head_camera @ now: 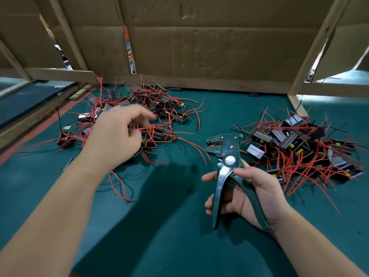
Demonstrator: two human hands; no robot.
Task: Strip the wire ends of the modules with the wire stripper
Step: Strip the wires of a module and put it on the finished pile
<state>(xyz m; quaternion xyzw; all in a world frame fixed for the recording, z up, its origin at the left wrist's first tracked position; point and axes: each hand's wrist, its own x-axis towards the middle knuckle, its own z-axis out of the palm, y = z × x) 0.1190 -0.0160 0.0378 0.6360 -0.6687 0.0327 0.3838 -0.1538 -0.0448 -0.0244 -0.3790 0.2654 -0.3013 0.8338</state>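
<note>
2 heaps of small black modules with red and black wires lie on a green table mat (169, 232). The left heap (162, 108) lies in the upper middle-left of the frame and the right heap (299, 144) at the right edge, well apart, with bare mat between them. The left hand (117, 134) hangs over the near side of the left heap. It is blurred, with fingers loosely spread and pointing toward the modules, and nothing shows in its grasp. The right hand (257, 194), in the lower right of centre, holds the dark green wire stripper (229, 160) upright above the mat. Its thumb lies across the front of one handle near the pivot, and its fingers curl round the other handle from behind. The 2 handles stand spread apart, and the tool's head points up and to the left, just beside the right heap. A few loose red wires trail on the mat below the left heap. Behind both heaps, across the top of the frame, stands a creased cardboard wall (199, 47) in a pale wooden frame (319, 48).
</note>
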